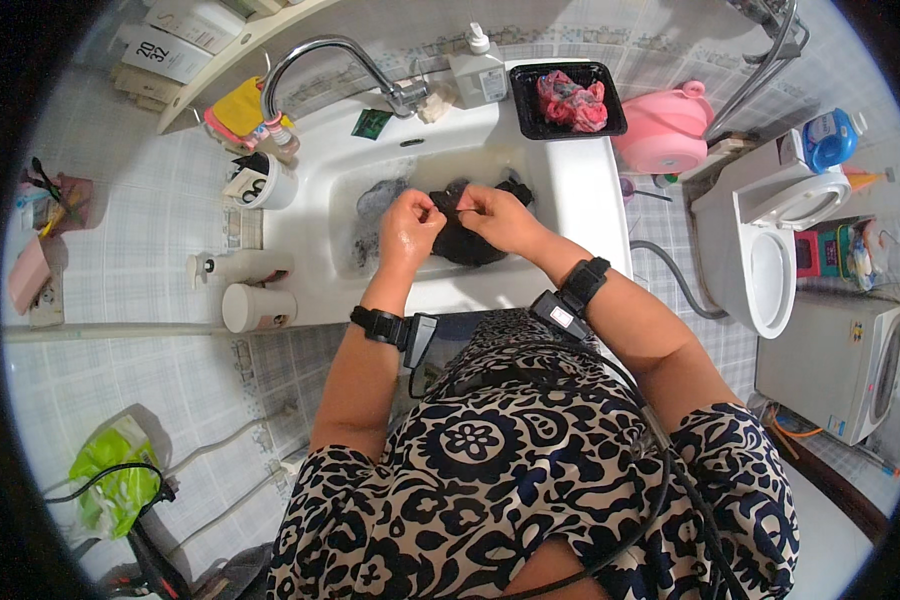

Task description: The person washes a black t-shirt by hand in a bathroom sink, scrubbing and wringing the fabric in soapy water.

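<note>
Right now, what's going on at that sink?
A person stands at a white sink and holds a dark wet cloth over the basin with both hands. The left hand and the right hand are closed on the cloth close together, pinching it between them. More dark cloth lies in the sudsy water below. A black tray with a pink cloth sits on the sink's back corner.

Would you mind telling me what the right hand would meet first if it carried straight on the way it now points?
The right hand points toward the left hand, nearly knuckle to knuckle over the dark wet cloth both grip, so probably that hand; depth is unclear.
</note>
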The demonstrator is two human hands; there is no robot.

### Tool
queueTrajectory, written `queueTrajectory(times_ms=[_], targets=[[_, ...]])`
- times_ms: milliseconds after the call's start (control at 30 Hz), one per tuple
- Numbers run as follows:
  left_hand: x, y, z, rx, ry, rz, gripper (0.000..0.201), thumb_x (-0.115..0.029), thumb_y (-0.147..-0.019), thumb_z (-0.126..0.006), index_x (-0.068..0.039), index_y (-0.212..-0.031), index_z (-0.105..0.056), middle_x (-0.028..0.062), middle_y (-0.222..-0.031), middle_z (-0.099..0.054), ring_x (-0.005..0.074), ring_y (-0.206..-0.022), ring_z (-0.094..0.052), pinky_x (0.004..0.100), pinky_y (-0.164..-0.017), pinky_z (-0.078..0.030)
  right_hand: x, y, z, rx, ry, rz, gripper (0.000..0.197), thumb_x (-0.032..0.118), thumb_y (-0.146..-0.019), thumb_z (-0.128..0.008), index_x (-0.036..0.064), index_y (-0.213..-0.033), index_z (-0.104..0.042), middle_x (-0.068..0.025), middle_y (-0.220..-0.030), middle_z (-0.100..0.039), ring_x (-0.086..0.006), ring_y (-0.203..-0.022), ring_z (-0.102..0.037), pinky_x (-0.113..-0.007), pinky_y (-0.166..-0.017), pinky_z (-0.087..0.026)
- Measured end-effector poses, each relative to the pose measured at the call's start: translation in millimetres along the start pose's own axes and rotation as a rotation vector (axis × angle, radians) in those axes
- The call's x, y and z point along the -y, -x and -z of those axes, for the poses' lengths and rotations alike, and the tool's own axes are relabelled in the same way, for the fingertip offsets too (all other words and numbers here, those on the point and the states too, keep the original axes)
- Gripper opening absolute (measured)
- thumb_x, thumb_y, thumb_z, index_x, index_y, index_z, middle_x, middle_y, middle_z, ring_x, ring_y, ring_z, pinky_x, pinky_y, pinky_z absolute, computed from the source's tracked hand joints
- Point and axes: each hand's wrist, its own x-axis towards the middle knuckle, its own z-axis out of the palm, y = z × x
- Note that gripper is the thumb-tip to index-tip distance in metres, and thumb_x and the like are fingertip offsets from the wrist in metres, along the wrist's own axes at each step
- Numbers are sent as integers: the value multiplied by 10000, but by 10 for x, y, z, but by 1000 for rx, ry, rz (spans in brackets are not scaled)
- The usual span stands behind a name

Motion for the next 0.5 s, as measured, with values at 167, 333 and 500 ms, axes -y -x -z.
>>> queueTrajectory(times_ms=[167, 333, 500], targets=[[463, -111, 85, 22, 98, 66, 94, 2, -779, -558, -23, -853, -505, 31, -704, -544, 102, -609, -544, 237, -554, -439, 29, 140, 96, 52, -82, -7, 115, 100, -793, -579, 3, -836, -535, -44, -663, -516, -118, -616, -457, -275, -592, -399], [172, -113, 132, 168, 429, 210, 73, -30, -812, -512, -21, -882, -491, 46, -690, -550, 120, -589, -564, 229, -512, -407, 28, 112, 220, -1, -114, -87, 171, 163, -820, -617, 3, -832, -559, -4, -639, -483, -96, -607, -424, -263, -581, -393], [166, -92, 121, 322, 503, 266, 92, -51, -846, -456, -37, -937, -459, 57, -667, -533, 113, -530, -519, 225, -472, -367, -30, 50, 274, 40, 2, -32, 225, 236, -825, -638, 18, -875, -617, -58, -676, -578, -124, -623, -500, -288, -611, -430]])
